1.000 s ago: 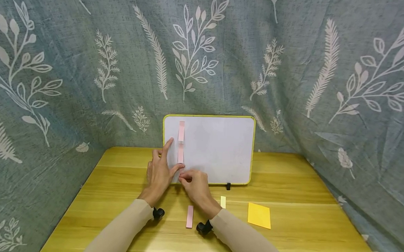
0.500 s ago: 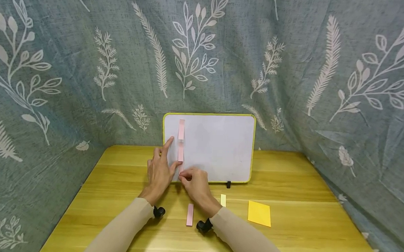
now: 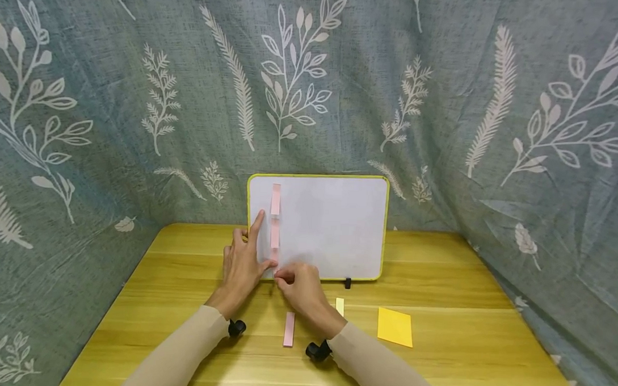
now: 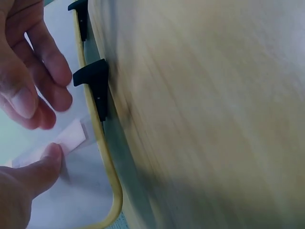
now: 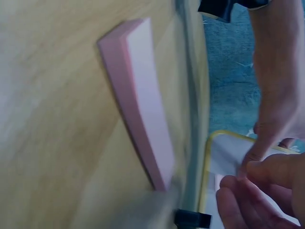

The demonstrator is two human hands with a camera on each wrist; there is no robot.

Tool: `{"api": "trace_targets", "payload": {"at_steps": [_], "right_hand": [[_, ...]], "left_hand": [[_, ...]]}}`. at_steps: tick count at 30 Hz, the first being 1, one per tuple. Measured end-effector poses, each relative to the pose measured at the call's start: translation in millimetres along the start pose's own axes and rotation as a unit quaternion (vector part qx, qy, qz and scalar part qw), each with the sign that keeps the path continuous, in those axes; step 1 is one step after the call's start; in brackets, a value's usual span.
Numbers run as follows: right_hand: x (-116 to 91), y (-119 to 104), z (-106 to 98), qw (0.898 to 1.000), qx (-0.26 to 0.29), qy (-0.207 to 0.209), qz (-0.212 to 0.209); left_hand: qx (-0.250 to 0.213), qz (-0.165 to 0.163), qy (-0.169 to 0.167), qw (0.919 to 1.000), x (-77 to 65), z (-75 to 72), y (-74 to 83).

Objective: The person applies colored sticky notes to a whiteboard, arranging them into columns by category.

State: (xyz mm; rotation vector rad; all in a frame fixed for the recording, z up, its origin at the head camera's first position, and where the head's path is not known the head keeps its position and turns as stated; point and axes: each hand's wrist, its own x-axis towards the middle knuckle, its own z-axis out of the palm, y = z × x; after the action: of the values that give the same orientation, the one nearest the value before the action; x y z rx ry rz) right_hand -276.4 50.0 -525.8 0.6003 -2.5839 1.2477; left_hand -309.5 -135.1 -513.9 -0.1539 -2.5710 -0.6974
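Note:
Three pink sticky-note strips run down the left side of a yellow-edged whiteboard (image 3: 333,228): the top strip (image 3: 276,199), the middle strip (image 3: 274,232) and the lowest strip (image 3: 274,253). My left hand (image 3: 242,264) rests on the board, index finger stretched upward. Its thumb presses the lowest strip, also seen in the left wrist view as the pink strip (image 4: 74,136). My right hand (image 3: 303,289) is beside the strip's lower end, fingers bent. In the left wrist view those fingers stand apart from the strip, nothing visible between them.
A thick pad of pink sticky notes (image 3: 289,330) lies on the wooden table (image 3: 191,348) between the forearms. A narrow yellow pad (image 3: 339,306) and an orange-yellow sticky pad (image 3: 395,327) lie to the right. Black stand clips (image 4: 95,81) hold the board's bottom edge.
My left thumb has slid down from the middle strip's lower end onto the lowest strip, whose upper part now shows. My right fingers have shifted slightly down, off the strip's end.

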Motion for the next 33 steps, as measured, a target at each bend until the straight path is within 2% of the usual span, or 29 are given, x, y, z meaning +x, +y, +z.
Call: {"api": "trace_targets", "payload": {"at_steps": [7, 15, 25, 33], "right_hand": [[-9.4, -5.5, -21.0, 0.999, -0.001, -0.023, 0.03], [-17.5, -2.8, -41.2, 1.0, -0.004, -0.02, 0.007], [-30.4, 4.4, -62.5, 1.0, -0.009, -0.013, 0.001], [-38.3, 13.5, -82.1, 1.0, -0.015, 0.003, -0.008]], "left_hand": [[-0.002, -0.003, -0.019, 0.9998, -5.8, -3.7, -1.0], [-0.015, -0.008, -0.037, 0.9992, -14.9, -15.4, 5.9], [-0.023, 0.02, -0.012, 0.9995, -32.9, -23.8, 8.8], [-0.032, 0.019, -0.022, 0.999, -40.0, -32.2, 16.2]]}}
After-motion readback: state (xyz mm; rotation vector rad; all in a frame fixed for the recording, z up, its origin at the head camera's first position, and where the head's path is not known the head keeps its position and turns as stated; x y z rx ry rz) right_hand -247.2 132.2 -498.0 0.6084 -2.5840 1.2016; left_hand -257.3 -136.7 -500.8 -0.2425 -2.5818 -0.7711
